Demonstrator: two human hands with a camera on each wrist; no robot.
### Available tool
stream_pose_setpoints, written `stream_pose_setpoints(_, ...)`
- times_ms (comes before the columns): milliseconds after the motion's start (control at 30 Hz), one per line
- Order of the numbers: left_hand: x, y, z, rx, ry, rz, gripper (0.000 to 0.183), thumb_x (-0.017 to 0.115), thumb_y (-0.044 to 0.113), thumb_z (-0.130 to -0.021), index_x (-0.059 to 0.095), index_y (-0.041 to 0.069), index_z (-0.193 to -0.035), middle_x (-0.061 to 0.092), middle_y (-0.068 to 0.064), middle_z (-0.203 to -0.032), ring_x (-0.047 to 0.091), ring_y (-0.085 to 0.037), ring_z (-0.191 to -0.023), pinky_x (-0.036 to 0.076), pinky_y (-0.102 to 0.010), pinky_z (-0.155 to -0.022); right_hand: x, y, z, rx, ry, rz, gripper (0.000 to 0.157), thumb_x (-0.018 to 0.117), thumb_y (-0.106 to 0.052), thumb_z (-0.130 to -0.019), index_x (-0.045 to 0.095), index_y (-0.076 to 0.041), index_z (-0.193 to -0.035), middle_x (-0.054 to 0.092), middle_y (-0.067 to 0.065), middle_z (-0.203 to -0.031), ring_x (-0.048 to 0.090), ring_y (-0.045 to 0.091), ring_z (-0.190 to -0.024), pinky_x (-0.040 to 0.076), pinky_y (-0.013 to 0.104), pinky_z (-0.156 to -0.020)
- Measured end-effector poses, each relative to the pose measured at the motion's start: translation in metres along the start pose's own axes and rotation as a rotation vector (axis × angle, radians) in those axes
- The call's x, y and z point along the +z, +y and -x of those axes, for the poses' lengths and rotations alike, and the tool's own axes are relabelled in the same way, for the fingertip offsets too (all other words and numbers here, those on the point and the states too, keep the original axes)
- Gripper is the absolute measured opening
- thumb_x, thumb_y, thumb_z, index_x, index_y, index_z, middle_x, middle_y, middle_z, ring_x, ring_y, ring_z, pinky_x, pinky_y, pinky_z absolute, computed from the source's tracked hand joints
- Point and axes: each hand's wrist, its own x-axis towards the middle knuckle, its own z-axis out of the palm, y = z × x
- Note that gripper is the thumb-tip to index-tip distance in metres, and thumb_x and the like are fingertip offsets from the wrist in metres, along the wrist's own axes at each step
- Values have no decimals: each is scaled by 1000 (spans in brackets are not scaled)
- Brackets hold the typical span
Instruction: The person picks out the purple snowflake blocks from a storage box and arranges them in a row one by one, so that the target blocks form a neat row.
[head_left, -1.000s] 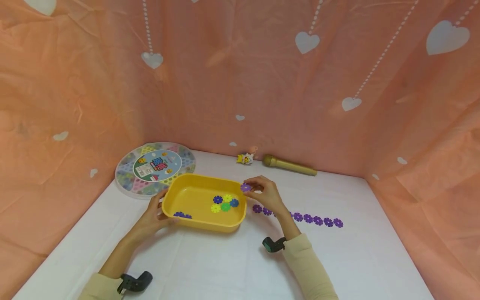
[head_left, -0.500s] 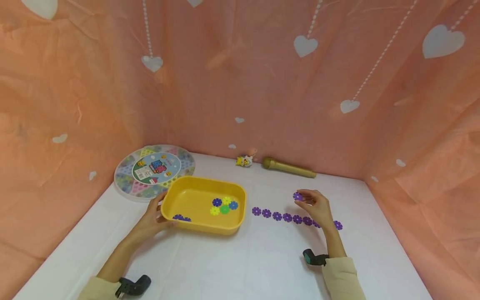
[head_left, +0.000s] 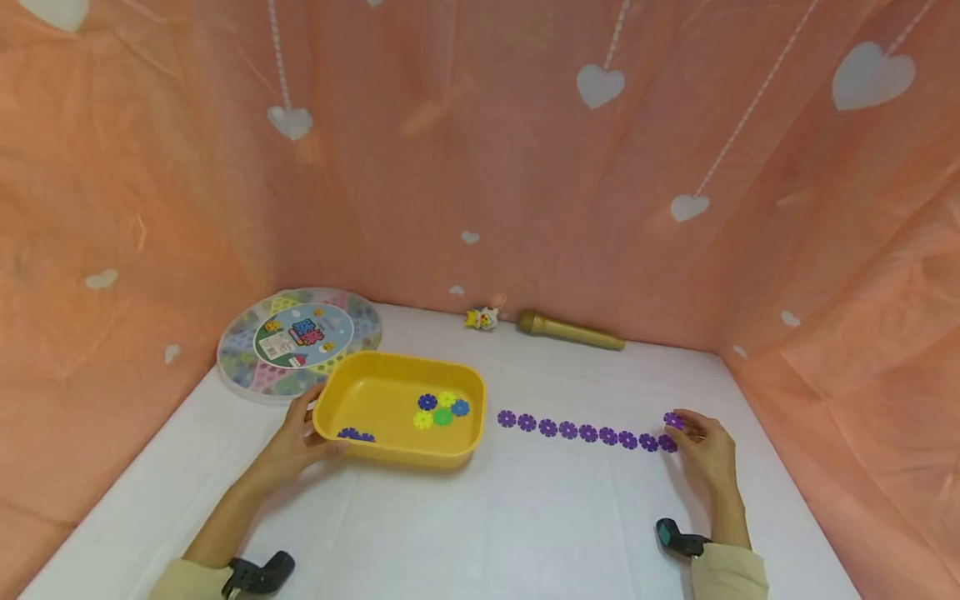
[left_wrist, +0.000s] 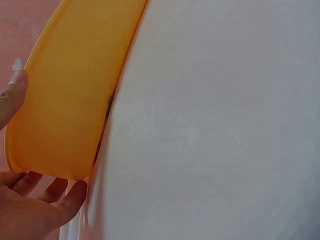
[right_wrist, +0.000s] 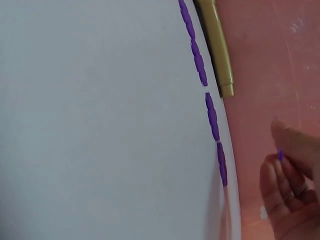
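A yellow plastic basin [head_left: 378, 400] sits left of centre in the head view. My left hand [head_left: 291, 442] grips its left end, thumb at the near rim and fingers against the end wall; the left wrist view shows those fingers [left_wrist: 52, 192] at the basin's wall. Inside lie several flower-shaped plastic discs [head_left: 443, 417] in yellow, green and blue, with dark blue ones [head_left: 356, 435] at the near left. My right hand [head_left: 711, 454] pinches a purple flower-shaped disc [head_left: 672, 420] above the right end of a row of purple discs [head_left: 588, 433] on the table.
A round clear case [head_left: 247, 367] with a printed label lies behind the basin at the left. Along the back are a small figurine [head_left: 482, 318] and a gold toy microphone [head_left: 572, 329]. Pink cloth with white hearts encloses the white table [head_left: 525, 525] at back and sides.
My right hand has carried the purple disc from the basin's right rim over the row to its right end. My left hand keeps its hold on the basin.
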Motion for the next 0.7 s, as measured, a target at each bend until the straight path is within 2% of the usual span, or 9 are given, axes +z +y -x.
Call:
stream_pose_setpoints(100, -1, 1, -1, 8, 2, 8, 94, 72, 16, -82, 5, 7, -148, 11, -24, -148, 32, -45, -126, 43, -7, -86, -4, 8, 2, 54, 12, 47, 34, 66, -17, -87, 62, 1, -116, 56, 17, -102, 51, 19, -87, 40, 7, -61)
stream_pose_setpoints(200, -3, 2, -2, -9, 1, 15, 95, 72, 16, -82, 4, 8, -148, 10, -23, -149, 33, -44, -126, 45, -10, -87, -4, 14, 2, 94, 25, 66, 33, 66, -13, -86, 62, 2, -115, 56, 19, -102, 52, 23, -88, 42, 16, -67)
stream_pose_setpoints(333, -5, 3, -1, -42, 3, 5, 97, 72, 18, -82, 2, 9, -148, 10, -23, -149, 33, -43, -126, 48, -23, -93, -1, 20, 2, 134, 6, 58, 33, 64, -9, -87, 60, 5, -116, 56, 24, -105, 53, 31, -94, 43, 34, -77)
stream_pose_setpoints(400, -6, 4, 0, -52, 6, -4, 97, 72, 19, -82, 2, 9, -148, 10, -23, -149, 32, -43, -127, 47, -30, -96, 1, 23, 1, 139, -3, 58, 33, 63, -7, -86, 59, 7, -116, 55, 25, -106, 51, 33, -94, 42, 38, -78)
stream_pose_setpoints(500, -7, 5, 1, -51, 8, -11, 97, 72, 20, -82, 2, 9, -148, 10, -23, -150, 32, -43, -127, 46, -35, -97, 4, 26, 0, 126, 0, 75, 32, 63, -4, -85, 60, 8, -114, 56, 26, -102, 50, 32, -91, 41, 39, -76)
stream_pose_setpoints(633, -7, 4, 4, -37, 9, -3, 97, 72, 17, -82, 2, 9, -148, 9, -24, -150, 30, -44, -128, 47, -25, -95, 4, 24, 1, 103, -1, 93, 31, 64, -2, -84, 60, 11, -111, 57, 26, -95, 49, 30, -85, 40, 35, -70)
stream_pose_setpoints(700, -6, 4, 4, -32, 8, 1, 96, 72, 16, -82, 2, 9, -148, 8, -24, -150, 30, -44, -128, 46, -25, -95, 4, 24, 1, 99, -8, 101, 31, 64, -3, -84, 59, 11, -112, 57, 26, -95, 49, 30, -85, 40, 34, -70)
